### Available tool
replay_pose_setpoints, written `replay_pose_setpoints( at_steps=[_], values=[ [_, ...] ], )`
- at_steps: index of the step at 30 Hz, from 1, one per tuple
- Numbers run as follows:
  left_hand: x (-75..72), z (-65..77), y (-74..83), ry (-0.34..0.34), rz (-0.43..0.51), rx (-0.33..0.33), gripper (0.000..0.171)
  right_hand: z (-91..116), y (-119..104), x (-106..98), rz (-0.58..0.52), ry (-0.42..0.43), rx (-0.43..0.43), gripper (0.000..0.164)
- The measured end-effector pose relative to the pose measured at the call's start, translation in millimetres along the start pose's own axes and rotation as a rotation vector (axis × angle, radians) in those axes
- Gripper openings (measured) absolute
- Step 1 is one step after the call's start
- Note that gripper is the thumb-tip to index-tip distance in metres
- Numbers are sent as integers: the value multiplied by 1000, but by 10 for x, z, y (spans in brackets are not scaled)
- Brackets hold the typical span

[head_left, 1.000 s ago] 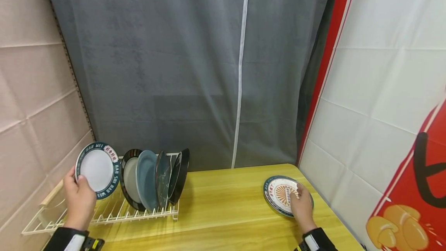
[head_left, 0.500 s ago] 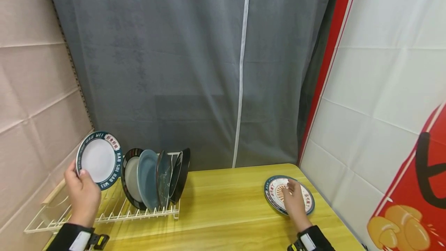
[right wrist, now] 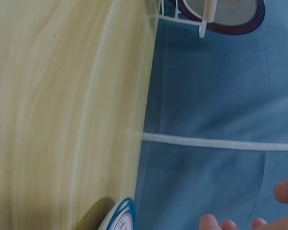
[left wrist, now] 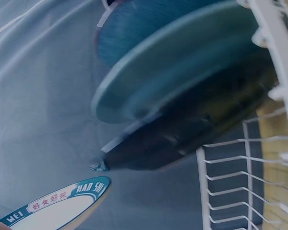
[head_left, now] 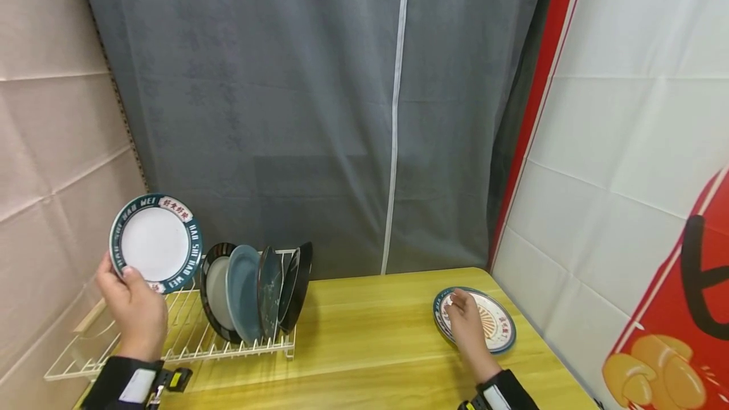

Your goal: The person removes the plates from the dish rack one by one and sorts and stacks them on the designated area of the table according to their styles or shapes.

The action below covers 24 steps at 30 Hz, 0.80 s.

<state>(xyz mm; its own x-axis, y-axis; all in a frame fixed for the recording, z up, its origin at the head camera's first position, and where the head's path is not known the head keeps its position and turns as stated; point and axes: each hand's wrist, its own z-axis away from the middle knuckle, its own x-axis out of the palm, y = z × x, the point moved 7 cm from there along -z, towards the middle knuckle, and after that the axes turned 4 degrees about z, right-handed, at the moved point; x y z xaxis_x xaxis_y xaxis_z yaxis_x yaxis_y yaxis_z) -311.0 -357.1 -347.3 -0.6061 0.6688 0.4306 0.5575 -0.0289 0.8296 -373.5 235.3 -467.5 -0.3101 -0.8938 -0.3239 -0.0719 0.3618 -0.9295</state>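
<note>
My left hand point(head_left: 135, 312) grips the lower left edge of a white plate point(head_left: 155, 242) with a teal lettered rim, thumb on its face. It holds the plate tilted up above the left end of a white wire dish rack point(head_left: 228, 353). The same lettered rim shows at the bottom of the left wrist view. On the right, my right hand point(head_left: 468, 328) is over a small stack of similar plates point(head_left: 500, 328) with a sunburst print, holding nothing, its fingers loosely bent. Only fingertips point(right wrist: 209, 223) show in the right wrist view.
Upright in the rack stand a black-rimmed plate point(head_left: 215, 302), a blue plate point(head_left: 243, 296), a dark speckled plate point(head_left: 269, 293) and black dishware point(head_left: 299, 286). The yellow wooden table point(head_left: 364, 334) meets a grey curtain point(head_left: 319, 112) behind. Cloth walls flank both sides.
My left hand has raised the plate upward, away from the rack. My right hand has drawn back leftward off the middle of the stack, which stays in place.
</note>
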Motion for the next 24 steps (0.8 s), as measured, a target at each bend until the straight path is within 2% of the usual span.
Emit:
replay_pose_setpoints(
  at_steps=[7, 13, 20, 24],
  values=[
    [137, 77, 146, 25, 210, -39, 47, 37, -82, 114, -31, -34, -16, 56],
    [319, 197, 195, -37, 334, -36, 43, 44, -147, 212, -41, -62, -30, 56],
    [519, 381, 189, -178, 365, -76, 46, 77, -257, 331, -81, -101, -47, 56],
    [630, 498, 163, -264, 326, -123, 48, 95, -328, 394, -108, -115, -50, 55]
  ],
)
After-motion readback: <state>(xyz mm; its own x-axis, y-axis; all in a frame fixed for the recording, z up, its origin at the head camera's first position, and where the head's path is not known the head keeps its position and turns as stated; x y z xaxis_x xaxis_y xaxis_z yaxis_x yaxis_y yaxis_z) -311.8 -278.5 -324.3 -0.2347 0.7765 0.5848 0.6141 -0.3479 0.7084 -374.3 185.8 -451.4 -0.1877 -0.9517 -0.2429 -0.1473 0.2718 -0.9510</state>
